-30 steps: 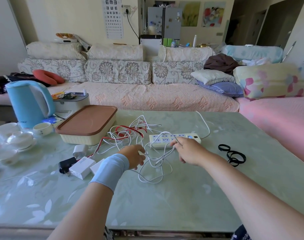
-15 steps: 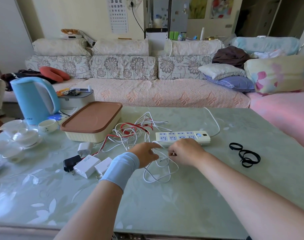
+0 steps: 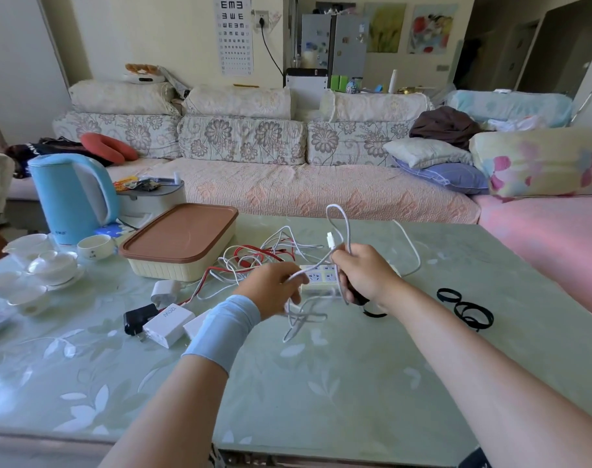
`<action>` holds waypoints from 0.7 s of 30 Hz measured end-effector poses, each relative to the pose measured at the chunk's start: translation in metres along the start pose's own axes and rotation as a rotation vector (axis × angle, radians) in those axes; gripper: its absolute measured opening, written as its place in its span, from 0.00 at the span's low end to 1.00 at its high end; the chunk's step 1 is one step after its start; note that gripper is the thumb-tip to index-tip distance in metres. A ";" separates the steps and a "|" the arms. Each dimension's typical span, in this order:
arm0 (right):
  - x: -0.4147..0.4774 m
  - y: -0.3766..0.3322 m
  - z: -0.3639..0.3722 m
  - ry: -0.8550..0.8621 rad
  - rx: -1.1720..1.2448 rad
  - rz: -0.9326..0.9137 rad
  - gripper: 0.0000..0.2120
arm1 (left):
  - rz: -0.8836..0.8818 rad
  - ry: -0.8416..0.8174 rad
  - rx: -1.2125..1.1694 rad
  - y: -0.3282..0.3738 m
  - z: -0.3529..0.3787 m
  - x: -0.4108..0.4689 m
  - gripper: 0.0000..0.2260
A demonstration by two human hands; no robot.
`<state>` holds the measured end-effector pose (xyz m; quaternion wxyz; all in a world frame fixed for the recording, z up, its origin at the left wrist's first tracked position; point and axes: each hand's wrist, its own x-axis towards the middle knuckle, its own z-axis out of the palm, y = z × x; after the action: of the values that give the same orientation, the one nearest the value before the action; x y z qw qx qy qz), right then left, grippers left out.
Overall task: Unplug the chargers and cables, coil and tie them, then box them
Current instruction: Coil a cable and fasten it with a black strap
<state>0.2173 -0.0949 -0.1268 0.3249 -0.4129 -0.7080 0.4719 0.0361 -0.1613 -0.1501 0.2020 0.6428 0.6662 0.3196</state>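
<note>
Head view: looks down over a green glass-topped table (image 3: 321, 393).
White cable (image 3: 346, 228): one, held off the table between both hands. One narrow loop upright above the right fist, long axis vertical. Slack drooping below the hands down to the tabletop.
Plug (image 3: 330, 239): one, white, at the cable's end, pointing straight up, just beside the loop.
Right hand (image 3: 367, 276): fist curled tight round the base of the loop. Something black also under the fingers, too hidden to name.
Left hand (image 3: 276, 290): blurred, fingers curled round the same cable lower down, just left of the right hand.
Wristband (image 3: 223, 329): one, pale blue, on the left wrist.
Power strip (image 3: 316, 282): one, flat on the table behind the hands, long axis left to right, mostly hidden by them.
Heap (image 3: 254, 261): white and red leads tangled on the table between box and power strip, too knotted to count.
Chargers: four, lying together left of the left forearm.
Big charger (image 3: 168, 324): white, label up.
Second charger (image 3: 194, 327): white, half behind the wristband.
Small charger (image 3: 164, 291): white, nearer the box.
Black charger (image 3: 136, 320): touching the big charger's left side.
Ties (image 3: 470, 310): black loops flat on the table, right of the right forearm, at least three, overlapping.
Box (image 3: 183, 241): one, cream, brown lid on, long axis slanting from near left to far right, behind the chargers.
Kettle (image 3: 71, 197): one, blue, upright, far left.
</note>
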 end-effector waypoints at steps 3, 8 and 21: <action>-0.003 0.007 -0.014 0.021 -0.118 0.076 0.13 | -0.032 0.062 -0.344 0.000 -0.013 -0.010 0.07; -0.009 0.010 -0.024 -0.097 -0.158 0.195 0.15 | -0.060 -0.025 -0.767 -0.011 -0.034 -0.018 0.08; -0.014 -0.036 0.004 -0.087 0.056 -0.197 0.09 | 0.094 -0.031 -0.466 0.006 -0.031 -0.012 0.08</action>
<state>0.2097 -0.1165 -0.0953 0.3501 -0.3110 -0.7450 0.4750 0.0207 -0.1783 -0.1259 0.3401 0.6140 0.5407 0.4637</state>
